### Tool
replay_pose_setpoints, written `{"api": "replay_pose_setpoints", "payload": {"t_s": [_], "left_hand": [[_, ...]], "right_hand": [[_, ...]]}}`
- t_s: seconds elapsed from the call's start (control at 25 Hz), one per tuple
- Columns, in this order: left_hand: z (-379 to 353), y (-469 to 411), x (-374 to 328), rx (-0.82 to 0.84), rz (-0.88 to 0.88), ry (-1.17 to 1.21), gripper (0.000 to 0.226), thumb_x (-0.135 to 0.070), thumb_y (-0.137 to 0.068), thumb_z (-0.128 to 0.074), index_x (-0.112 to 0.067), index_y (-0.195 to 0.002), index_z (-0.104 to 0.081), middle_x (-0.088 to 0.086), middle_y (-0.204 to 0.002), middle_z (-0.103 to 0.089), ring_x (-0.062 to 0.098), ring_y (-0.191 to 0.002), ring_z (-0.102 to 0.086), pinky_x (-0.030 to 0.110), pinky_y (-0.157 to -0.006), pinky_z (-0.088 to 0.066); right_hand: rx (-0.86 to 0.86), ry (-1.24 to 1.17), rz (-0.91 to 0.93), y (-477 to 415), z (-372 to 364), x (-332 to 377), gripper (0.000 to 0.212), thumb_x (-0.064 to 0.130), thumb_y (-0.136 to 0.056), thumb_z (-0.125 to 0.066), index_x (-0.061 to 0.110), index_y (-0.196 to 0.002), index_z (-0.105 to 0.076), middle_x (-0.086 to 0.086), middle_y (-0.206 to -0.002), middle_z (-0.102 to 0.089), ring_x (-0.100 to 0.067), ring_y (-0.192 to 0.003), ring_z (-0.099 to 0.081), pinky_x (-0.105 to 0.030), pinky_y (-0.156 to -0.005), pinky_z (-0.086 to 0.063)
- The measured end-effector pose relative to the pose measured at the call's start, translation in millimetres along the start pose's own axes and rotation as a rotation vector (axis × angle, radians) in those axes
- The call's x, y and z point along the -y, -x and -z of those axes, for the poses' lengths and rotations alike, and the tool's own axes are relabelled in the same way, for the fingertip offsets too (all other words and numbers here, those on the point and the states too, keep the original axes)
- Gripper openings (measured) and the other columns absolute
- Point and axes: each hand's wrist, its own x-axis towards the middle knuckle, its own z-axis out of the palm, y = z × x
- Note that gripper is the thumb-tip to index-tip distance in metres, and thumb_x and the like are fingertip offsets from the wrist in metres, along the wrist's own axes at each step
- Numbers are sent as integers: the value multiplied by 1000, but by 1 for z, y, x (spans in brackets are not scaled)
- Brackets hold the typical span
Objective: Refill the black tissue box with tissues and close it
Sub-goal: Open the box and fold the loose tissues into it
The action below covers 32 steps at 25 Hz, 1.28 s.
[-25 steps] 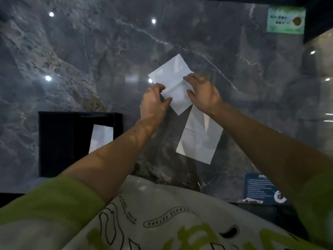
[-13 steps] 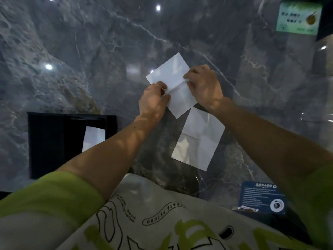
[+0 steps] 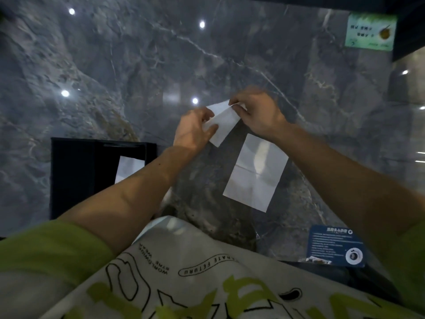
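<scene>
Both grips, left hand [image 3: 195, 131] and right hand [image 3: 258, 115], pinched on folded tissue [image 3: 224, 125] edges above bare marble counter [image 3: 115, 77].

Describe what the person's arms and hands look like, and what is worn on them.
Both forearms are bare from above the elbow down, with no gloves, rings, watch or bands visible on the left hand or right hand. Lime-green short sleeves cover the upper arms. The shirt front is white with black outline lettering and lime-green graphics.
</scene>
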Motion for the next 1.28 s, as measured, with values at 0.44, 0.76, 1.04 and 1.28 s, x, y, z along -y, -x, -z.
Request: {"api": "replay_pose_setpoints", "payload": {"t_s": [0.44,0.76,1.04,1.28], "left_hand": [[84,84,24,135,-232,204,12,-19,-91,-63,-11,-84,-68,-5,-66,-63,5,-57,-57,23,-57,-42],[126,125,92,155,-8,632,16,-14,-91,-65,-10,-106,-69,-5,-88,-75,11,-81,-73,24,-67,-57],[153,152,160,83,119,747,24,-9,-92,-63,-4,-115,-65,13,-105,-72,25,-92,-71,39,-79,-59],[160,164,199,78,169,711,10,-10,-93,-61,-10,-101,-66,3,-93,-72,19,-86,-69,43,-84,-57]], "right_hand": [[59,-464,-55,23,15,115,24,22,-89,-66,18,-113,-67,12,-92,-65,-1,-83,-63,-16,-78,-50],[226,-1115,-541,43,-38,172,37,10,-83,-74,3,-117,-62,-14,-112,-70,-34,-105,-68,-44,-88,-58],[143,-1183,-684,53,-102,256,19,1,-87,-68,5,-104,-60,-1,-85,-73,-13,-73,-73,-33,-72,-61],[96,-1038,-734,57,-129,295,9,0,-91,-63,9,-92,-59,-8,-82,-67,-17,-71,-68,-29,-65,-60]]}}
